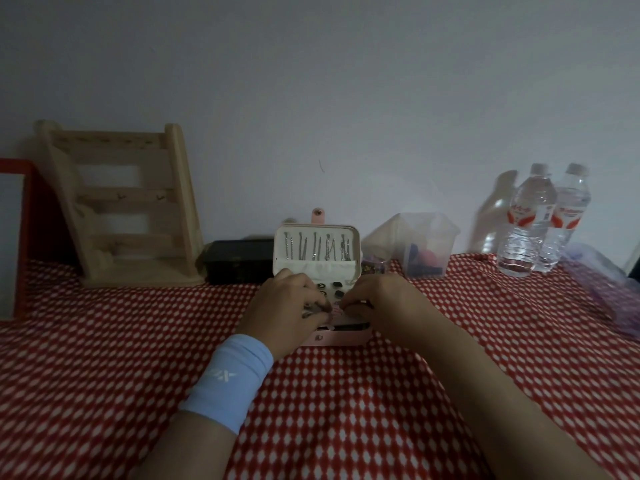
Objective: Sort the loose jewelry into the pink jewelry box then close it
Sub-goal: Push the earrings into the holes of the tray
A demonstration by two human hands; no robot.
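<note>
Light-blue wristband (227,381) behind left hand (289,306); white logo (223,376) on band; right forearm (467,368) bare

Tablecloth (86,358) open at lower left and far lower right: free passage. Centre: pink jewelry box (341,339), lid upright against the wall side; left hand (289,306) and right hand (381,301) cover its tray. Black case (239,261) and wooden rack (121,209) crowd its left; plastic container (427,244) and two bottles (530,220) its right.
</note>
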